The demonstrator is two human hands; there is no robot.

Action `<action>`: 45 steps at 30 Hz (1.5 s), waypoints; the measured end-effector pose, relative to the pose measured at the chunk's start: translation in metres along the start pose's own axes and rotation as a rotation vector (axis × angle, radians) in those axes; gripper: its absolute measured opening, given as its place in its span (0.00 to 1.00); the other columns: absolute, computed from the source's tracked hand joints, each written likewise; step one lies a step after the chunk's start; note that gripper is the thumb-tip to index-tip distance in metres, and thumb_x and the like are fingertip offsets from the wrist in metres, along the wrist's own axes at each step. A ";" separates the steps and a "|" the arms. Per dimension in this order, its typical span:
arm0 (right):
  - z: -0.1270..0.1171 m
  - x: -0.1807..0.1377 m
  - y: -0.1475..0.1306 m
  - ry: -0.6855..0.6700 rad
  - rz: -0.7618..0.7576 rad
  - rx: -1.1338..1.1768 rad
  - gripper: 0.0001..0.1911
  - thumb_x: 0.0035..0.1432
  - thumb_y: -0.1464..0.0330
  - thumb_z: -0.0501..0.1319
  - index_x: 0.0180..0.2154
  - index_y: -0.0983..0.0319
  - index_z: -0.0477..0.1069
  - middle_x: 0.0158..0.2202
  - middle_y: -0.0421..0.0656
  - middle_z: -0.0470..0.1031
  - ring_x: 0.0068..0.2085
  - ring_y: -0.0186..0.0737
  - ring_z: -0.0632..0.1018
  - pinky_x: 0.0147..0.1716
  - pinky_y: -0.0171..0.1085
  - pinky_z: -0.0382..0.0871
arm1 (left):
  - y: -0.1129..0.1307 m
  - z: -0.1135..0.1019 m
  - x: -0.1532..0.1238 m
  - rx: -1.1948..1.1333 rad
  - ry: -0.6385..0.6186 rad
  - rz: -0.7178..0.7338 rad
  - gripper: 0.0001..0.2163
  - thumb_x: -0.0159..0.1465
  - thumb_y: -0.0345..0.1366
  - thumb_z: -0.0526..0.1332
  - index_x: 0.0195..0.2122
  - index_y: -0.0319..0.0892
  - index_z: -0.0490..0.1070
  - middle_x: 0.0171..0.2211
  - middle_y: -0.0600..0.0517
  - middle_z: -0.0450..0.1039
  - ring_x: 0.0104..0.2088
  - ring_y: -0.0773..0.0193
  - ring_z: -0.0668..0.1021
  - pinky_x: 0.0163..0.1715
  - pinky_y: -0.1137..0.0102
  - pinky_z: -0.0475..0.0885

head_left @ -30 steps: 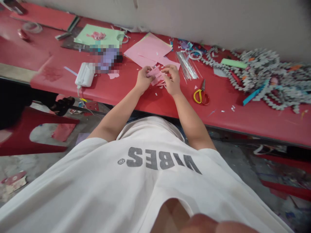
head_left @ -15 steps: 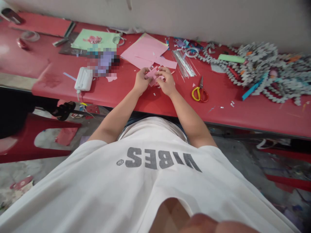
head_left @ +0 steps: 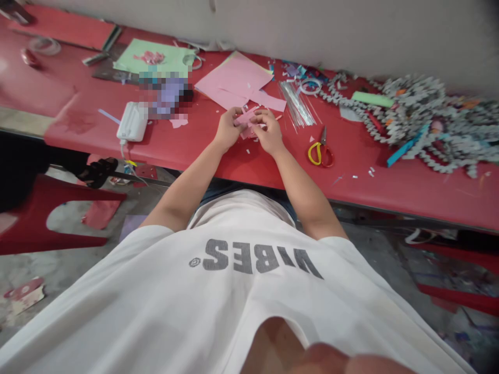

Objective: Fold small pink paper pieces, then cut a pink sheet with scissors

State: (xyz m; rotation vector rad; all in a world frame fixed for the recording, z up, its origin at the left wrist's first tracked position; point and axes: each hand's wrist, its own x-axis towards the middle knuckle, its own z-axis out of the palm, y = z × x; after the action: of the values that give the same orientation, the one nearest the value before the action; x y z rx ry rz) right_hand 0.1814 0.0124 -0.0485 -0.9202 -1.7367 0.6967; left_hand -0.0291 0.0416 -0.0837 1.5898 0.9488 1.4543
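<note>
My left hand (head_left: 227,128) and my right hand (head_left: 268,130) meet over the red table (head_left: 409,182), both pinched on a small piece of cut pink paper (head_left: 245,120). More pink scraps lie just under the hands. Larger pink paper sheets (head_left: 234,80) rest on the table right behind them. Yellow-and-red handled scissors (head_left: 320,150) lie to the right of my right hand, untouched.
A white power adapter (head_left: 132,121) sits at the left near the table edge. A green sheet (head_left: 156,57) lies at the back left. Clear plastic strips (head_left: 298,104) and a big heap of grey paper chains (head_left: 424,119) fill the right. A red stool (head_left: 58,208) stands below left.
My hands have drawn closer together on the pink piece. The view has shifted slightly; nothing else on the table has moved.
</note>
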 end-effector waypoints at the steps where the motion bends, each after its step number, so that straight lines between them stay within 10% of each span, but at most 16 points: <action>1: 0.000 0.000 0.000 0.002 0.000 -0.002 0.31 0.67 0.33 0.68 0.48 0.52 0.84 0.63 0.51 0.79 0.64 0.58 0.82 0.59 0.58 0.87 | 0.000 0.000 0.000 0.012 -0.002 0.001 0.22 0.65 0.42 0.80 0.56 0.43 0.76 0.41 0.48 0.77 0.51 0.44 0.87 0.61 0.44 0.84; 11: -0.002 0.002 -0.011 0.025 0.096 -0.025 0.10 0.66 0.54 0.73 0.41 0.53 0.83 0.59 0.49 0.83 0.65 0.56 0.82 0.69 0.61 0.82 | 0.007 0.004 -0.001 0.069 0.030 0.005 0.22 0.66 0.43 0.79 0.56 0.42 0.76 0.43 0.47 0.78 0.50 0.47 0.87 0.61 0.47 0.84; 22: -0.002 0.001 -0.016 -0.002 0.105 -0.016 0.27 0.64 0.37 0.73 0.45 0.51 0.83 0.62 0.49 0.82 0.64 0.59 0.81 0.65 0.60 0.84 | 0.030 0.009 -0.005 -0.036 0.008 -0.036 0.17 0.65 0.41 0.79 0.50 0.45 0.77 0.39 0.50 0.76 0.53 0.46 0.86 0.66 0.45 0.81; 36: -0.003 0.003 -0.014 -0.004 0.092 -0.027 0.17 0.65 0.46 0.75 0.45 0.51 0.85 0.60 0.47 0.84 0.63 0.57 0.84 0.67 0.60 0.84 | 0.025 0.007 -0.004 0.031 0.023 -0.021 0.16 0.66 0.42 0.78 0.50 0.43 0.78 0.40 0.49 0.80 0.46 0.51 0.87 0.59 0.50 0.85; 45: -0.004 0.000 -0.011 0.035 0.036 -0.053 0.38 0.68 0.27 0.62 0.56 0.49 0.81 0.65 0.48 0.79 0.64 0.57 0.82 0.65 0.60 0.84 | 0.029 0.005 -0.006 0.022 -0.055 0.012 0.18 0.62 0.35 0.78 0.52 0.44 0.79 0.43 0.47 0.84 0.44 0.50 0.88 0.55 0.53 0.87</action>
State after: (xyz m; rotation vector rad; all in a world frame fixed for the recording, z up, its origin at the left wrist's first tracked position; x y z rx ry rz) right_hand 0.1823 0.0069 -0.0387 -0.9962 -1.7188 0.6570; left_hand -0.0237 0.0229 -0.0603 1.6459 0.9282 1.4055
